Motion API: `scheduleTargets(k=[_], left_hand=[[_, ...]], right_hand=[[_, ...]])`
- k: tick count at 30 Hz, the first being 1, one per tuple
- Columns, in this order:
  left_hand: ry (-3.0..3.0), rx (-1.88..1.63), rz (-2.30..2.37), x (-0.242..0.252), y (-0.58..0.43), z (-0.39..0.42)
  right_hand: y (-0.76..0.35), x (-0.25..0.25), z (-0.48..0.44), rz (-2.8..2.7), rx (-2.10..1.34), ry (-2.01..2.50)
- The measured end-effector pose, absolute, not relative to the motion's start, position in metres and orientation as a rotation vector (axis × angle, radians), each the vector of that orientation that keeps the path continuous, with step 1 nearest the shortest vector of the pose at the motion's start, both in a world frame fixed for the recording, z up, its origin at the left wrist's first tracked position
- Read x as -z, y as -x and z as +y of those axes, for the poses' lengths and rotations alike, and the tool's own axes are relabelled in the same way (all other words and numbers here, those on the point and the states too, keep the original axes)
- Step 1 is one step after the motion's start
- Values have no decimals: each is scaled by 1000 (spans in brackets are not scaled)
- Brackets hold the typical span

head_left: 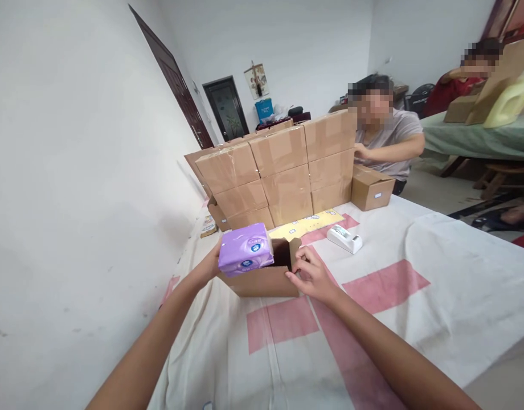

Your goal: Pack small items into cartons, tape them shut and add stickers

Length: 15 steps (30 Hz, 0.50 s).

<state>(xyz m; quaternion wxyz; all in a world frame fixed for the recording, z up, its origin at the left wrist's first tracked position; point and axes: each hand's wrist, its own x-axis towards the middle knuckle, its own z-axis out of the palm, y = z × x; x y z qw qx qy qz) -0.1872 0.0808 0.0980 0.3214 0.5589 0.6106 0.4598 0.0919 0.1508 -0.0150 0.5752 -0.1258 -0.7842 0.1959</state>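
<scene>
A purple tissue pack (245,249) is tilted over the left part of an open cardboard box (262,283). My left hand (215,259) grips the pack at its left end, its fingers mostly hidden behind it. The dark inside of the box shows to the right of the pack. At the box's right edge my right hand (310,273) has its fingers bent, thumb and fingertips closed on the cardboard wall. Beyond the box lies a yellow printed sheet (307,227). To the right of it rests a white tape dispenser (344,238).
Taped cardboard boxes (283,176) are stacked in a wall behind the open box. A smaller box (372,188) stands at the stack's right. Another person (401,134) sits behind it, with a second person (452,91) farther back. A white wall (74,171) borders the cloth-covered table (458,273).
</scene>
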Motion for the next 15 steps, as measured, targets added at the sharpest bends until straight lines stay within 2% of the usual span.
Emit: scheduleTargets(k=[9,15], left_hand=[[-1438,-1145,1625,-82,198,91],[-1388,-1042,1653,-97,201,101]], right_hand=[[-93,20,142,-1844,-433,309],[-92,26,141,-1788,-397,251]])
